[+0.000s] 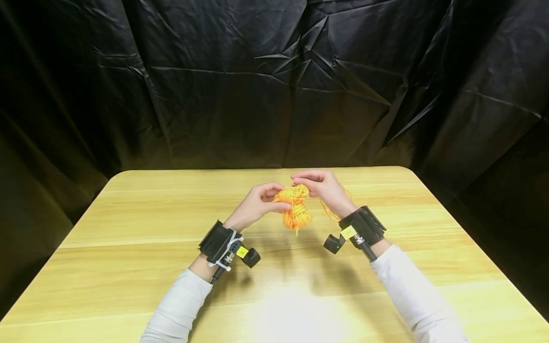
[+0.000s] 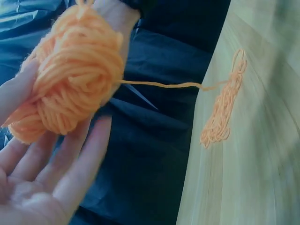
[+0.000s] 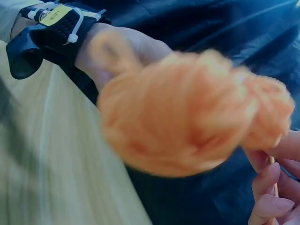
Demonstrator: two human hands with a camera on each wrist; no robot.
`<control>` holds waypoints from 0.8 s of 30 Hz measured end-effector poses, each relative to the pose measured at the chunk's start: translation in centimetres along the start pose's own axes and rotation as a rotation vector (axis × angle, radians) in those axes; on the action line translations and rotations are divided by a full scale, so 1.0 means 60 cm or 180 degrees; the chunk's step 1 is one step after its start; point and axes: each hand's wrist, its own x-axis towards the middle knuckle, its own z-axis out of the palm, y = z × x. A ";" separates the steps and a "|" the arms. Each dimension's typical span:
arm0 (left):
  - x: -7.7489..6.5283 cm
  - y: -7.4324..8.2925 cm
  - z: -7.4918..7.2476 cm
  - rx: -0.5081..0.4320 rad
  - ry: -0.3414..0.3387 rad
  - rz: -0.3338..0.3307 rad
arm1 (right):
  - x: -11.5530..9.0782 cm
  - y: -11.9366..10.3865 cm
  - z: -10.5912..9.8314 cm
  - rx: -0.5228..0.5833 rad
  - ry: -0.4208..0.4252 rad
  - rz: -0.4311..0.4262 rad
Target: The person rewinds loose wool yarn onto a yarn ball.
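A skein of orange yarn (image 1: 296,209) is held up over the table by my left hand (image 1: 256,205), thumb on the near side and fingers behind. In the left wrist view the wound skein (image 2: 77,77) lies between thumb and spread fingers. My right hand (image 1: 328,190) is at the skein's upper right end. Its fingertips pinch a thin yarn strand (image 3: 275,187), which runs down across the curled fingers in the right wrist view. There, the blurred skein (image 3: 173,117) hides much of my left hand.
On the wooden table (image 1: 141,267) lies a looped bundle of orange yarn (image 2: 222,105), joined by a loose strand (image 2: 161,85) to the skein side. Behind the table's far edge hangs a black sheet (image 1: 223,109). Both wrists wear black camera straps (image 1: 362,226).
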 end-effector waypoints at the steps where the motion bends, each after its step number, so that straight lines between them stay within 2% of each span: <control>1: 0.000 0.000 -0.001 -0.0014 0.0019 0.0026 | -0.001 0.003 0.001 0.0062 0.0002 0.0021; 6: 0.000 0.002 -0.002 -0.0220 0.0155 0.0089 | -0.002 0.021 0.009 0.0232 0.0018 0.0019; 11: -0.001 0.004 -0.003 -0.0446 0.0188 0.0149 | -0.003 0.024 0.014 0.0101 -0.0069 0.0149; 18: -0.003 0.006 -0.005 -0.0301 0.0241 0.0110 | -0.005 0.017 0.008 -0.0388 -0.0312 0.0238; 24: -0.003 0.005 -0.004 -0.0397 0.0357 0.0146 | -0.008 0.014 0.003 -0.0464 -0.0430 0.0277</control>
